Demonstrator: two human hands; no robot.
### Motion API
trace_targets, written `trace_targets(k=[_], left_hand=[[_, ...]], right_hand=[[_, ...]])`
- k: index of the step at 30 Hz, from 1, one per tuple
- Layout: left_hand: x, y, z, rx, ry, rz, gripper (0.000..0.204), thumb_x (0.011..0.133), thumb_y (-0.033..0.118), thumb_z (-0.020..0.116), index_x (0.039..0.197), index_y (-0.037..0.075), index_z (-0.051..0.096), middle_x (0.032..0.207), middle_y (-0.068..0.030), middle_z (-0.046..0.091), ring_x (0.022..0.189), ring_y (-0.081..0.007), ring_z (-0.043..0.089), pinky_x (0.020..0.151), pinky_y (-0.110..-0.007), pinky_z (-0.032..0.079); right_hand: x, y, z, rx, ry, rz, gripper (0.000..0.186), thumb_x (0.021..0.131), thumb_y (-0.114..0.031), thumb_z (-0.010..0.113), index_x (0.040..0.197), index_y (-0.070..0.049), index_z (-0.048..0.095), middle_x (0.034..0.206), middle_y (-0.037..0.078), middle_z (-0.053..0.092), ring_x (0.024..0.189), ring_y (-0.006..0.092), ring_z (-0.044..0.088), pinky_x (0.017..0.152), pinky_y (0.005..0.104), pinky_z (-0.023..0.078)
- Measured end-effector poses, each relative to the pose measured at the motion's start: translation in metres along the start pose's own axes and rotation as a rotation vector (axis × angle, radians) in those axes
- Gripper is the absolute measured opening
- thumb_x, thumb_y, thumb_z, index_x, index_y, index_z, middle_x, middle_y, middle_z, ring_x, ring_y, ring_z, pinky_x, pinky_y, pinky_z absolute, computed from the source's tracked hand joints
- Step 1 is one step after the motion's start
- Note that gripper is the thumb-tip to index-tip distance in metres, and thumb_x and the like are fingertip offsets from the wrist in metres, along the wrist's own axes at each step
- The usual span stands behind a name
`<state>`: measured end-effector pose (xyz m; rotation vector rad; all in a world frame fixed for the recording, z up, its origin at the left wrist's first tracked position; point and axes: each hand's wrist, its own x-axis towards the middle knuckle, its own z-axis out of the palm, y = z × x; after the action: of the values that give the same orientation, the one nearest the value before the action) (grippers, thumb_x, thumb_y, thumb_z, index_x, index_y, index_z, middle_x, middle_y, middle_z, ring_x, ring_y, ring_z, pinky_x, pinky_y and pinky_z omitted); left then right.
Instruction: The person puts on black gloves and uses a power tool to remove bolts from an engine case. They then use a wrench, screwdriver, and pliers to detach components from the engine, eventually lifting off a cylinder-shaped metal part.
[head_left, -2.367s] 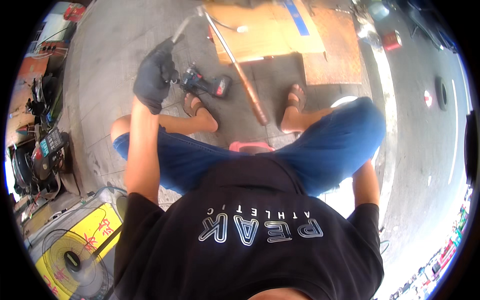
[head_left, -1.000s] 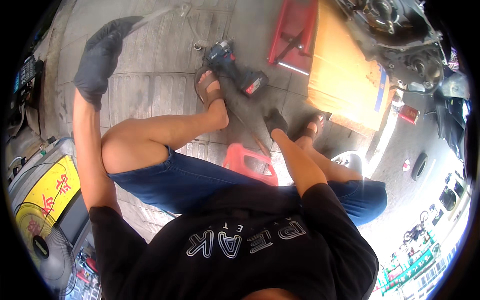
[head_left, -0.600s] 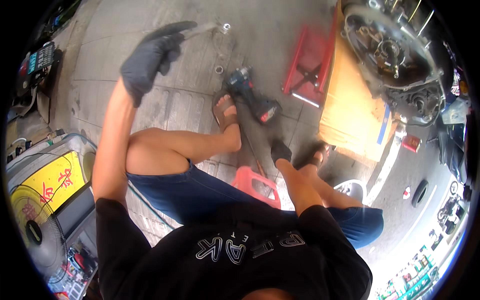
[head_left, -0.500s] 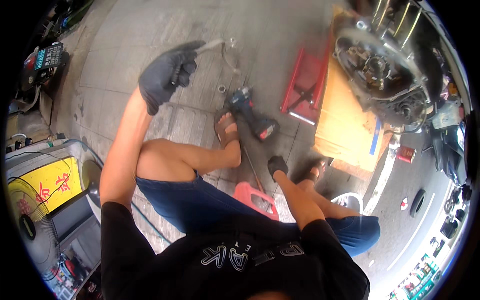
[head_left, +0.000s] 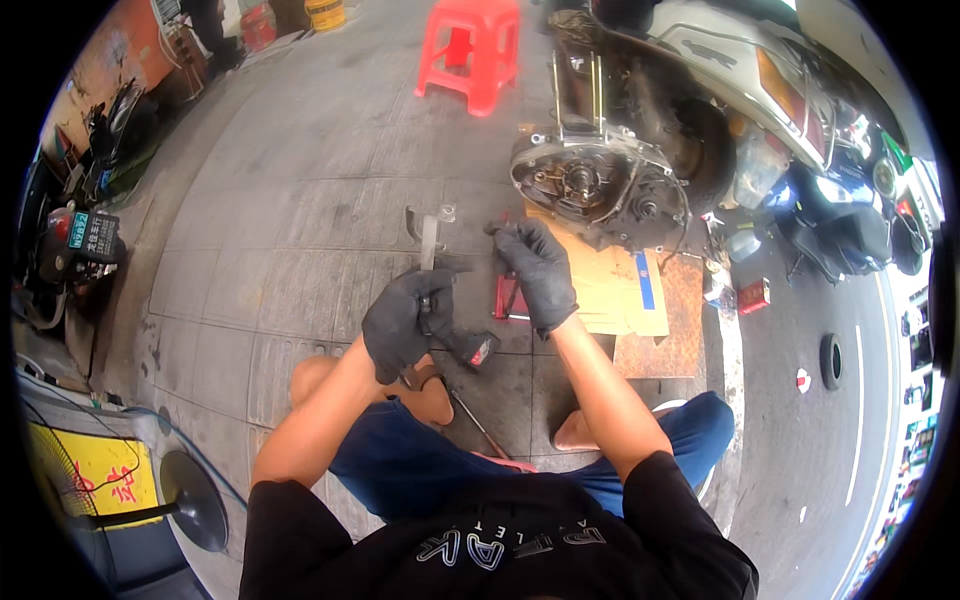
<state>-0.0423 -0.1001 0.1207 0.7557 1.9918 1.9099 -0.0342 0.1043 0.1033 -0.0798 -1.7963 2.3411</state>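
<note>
My left hand (head_left: 408,325), in a dark grey glove, is closed around a flat metal tool (head_left: 429,243) with a curved arm at its far end. The tool points away from me over the paving. My right hand (head_left: 540,275), gloved alike, is raised beside it with its fingers pinched; what they hold, if anything, I cannot make out. Just beyond that hand lies an opened engine case (head_left: 590,180) with upright studs, on a cardboard sheet (head_left: 610,300). A cordless power tool (head_left: 472,348) lies on the ground below my left hand, partly hidden by it.
A red frame (head_left: 511,303) lies by the cardboard, next to a rusty board (head_left: 665,345). Farther off stands a red plastic stool (head_left: 470,50). Scooters are parked at the right. A fan base (head_left: 195,500) stands at the near left. A long thin rod (head_left: 478,425) lies near my feet.
My right hand has risen from beside my lower leg to in front of the engine case. The left hand, still gripping the metal tool, has come inward toward it. The view has tilted up.
</note>
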Motion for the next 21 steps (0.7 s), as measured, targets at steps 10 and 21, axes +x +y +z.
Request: trace_targets(k=[10, 21], left_hand=[[-0.037, -0.019, 0.103, -0.387, 0.047, -0.372, 0.016, 0.096, 0.019, 0.054, 0.098, 0.005, 0.062, 0.063, 0.0007, 0.051, 0.052, -0.0070, 0.048, 0.046, -0.024, 0.038], [-0.035, -0.003, 0.135, -0.396, 0.149, -0.378, 0.015, 0.093, 0.016, 0.060, 0.086, 0.004, 0.065, 0.060, 0.0001, 0.053, 0.050, -0.0073, 0.046, 0.045, -0.023, 0.034]], right_hand=[[-0.044, 0.000, -0.053, 0.120, 0.062, -0.134, 0.016, 0.092, -0.002, 0.061, 0.108, -0.001, 0.060, 0.089, 0.003, 0.064, 0.073, 0.0092, 0.059, 0.068, 0.0237, 0.049], [-0.048, 0.011, -0.052, -0.028, 0.076, -0.074, 0.018, 0.094, -0.004, 0.059, 0.112, -0.003, 0.059, 0.106, 0.004, 0.066, 0.091, 0.0089, 0.059, 0.080, 0.0245, 0.051]])
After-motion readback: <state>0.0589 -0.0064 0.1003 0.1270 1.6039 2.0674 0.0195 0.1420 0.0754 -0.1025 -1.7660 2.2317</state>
